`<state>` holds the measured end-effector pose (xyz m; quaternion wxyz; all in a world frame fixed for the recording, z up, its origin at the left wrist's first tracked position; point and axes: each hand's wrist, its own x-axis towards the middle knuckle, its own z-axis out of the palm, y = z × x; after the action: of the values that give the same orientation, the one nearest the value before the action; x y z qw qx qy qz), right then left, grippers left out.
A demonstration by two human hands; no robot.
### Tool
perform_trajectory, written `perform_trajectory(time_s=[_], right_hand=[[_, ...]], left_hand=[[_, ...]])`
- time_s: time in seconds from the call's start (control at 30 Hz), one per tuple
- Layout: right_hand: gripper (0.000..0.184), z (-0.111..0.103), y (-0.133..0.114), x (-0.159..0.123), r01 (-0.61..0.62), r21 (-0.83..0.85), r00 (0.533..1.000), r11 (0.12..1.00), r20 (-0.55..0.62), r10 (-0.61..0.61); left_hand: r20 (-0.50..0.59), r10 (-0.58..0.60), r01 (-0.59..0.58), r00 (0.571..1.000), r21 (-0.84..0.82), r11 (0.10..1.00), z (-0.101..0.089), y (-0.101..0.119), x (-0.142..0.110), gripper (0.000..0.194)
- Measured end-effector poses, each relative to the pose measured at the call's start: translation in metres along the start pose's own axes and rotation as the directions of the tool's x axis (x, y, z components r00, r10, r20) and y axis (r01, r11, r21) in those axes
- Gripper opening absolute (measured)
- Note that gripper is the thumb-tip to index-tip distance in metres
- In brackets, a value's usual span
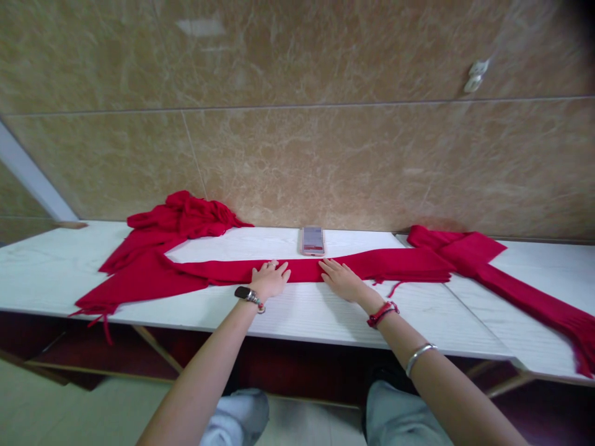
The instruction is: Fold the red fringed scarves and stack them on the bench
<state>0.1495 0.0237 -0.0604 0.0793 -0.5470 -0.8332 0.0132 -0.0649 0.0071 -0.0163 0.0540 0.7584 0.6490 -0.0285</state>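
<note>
A long red scarf (400, 263) lies stretched along a white table (302, 313), folded narrow in the middle, with fringe at both ends. My left hand (270, 279) rests flat on the scarf's middle, fingers spread and open; a watch and a bead bracelet sit on that wrist. My right hand (341, 279) lies flat on the scarf just to the right, fingers stretched out, with a red cord at the wrist and a silver bangle on the forearm. Neither hand grips anything.
A second red scarf (186, 217) lies crumpled at the back left against the marble wall. A pink phone (313, 240) lies flat just behind the scarf. A second white tabletop (534, 297) adjoins on the right. My knees show below the table edge.
</note>
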Motion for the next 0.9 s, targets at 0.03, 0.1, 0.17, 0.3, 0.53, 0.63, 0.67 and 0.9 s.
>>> perform_trajectory(time_s=[0.03, 0.1, 0.17, 0.3, 0.53, 0.63, 0.67, 0.9], right_hand=[[0.048, -0.001, 0.001, -0.002, -0.014, -0.003, 1.000, 1.000, -0.002, 0.014], [0.048, -0.004, -0.002, -0.004, -0.034, -0.004, 0.999, 0.999, -0.015, 0.034], [0.049, -0.005, -0.009, -0.004, -0.021, 0.010, 0.999, 1.000, -0.035, 0.021], [0.048, -0.004, -0.024, 0.000, 0.052, 0.036, 0.997, 0.998, -0.051, -0.050], [0.049, -0.005, -0.019, -0.004, 0.016, 0.005, 1.000, 1.000, -0.027, -0.016], [0.049, -0.010, -0.004, -0.016, -0.017, -0.047, 1.000, 0.999, 0.000, 0.017], [0.049, -0.011, 0.003, -0.020, -0.027, -0.067, 0.999, 0.997, 0.015, 0.028], [0.049, -0.016, 0.032, -0.043, -0.071, -0.191, 0.997, 0.979, -0.019, 0.068]], left_hand=[[-0.035, -0.025, 0.026, 0.999, 0.020, 0.999, 0.001, 0.006, 0.001, 0.051], [-0.089, -0.058, 0.063, 0.994, 0.057, 0.996, 0.003, 0.017, 0.005, 0.051], [-0.137, -0.056, 0.066, 0.989, 0.072, 0.995, 0.006, 0.025, 0.010, 0.050], [-0.123, 0.094, -0.091, 0.988, 0.024, 0.996, 0.012, 0.031, 0.021, 0.049], [0.001, 0.171, -0.171, 0.985, -0.008, 0.985, 0.018, 0.026, 0.031, 0.053], [0.020, 0.167, -0.167, 0.986, -0.011, 0.986, 0.017, 0.025, 0.032, 0.053], [0.028, 0.165, -0.165, 0.986, -0.015, 0.986, 0.016, 0.026, 0.032, 0.053], [0.012, 0.080, -0.080, 0.997, 0.007, 0.997, 0.009, 0.042, 0.027, 0.051]])
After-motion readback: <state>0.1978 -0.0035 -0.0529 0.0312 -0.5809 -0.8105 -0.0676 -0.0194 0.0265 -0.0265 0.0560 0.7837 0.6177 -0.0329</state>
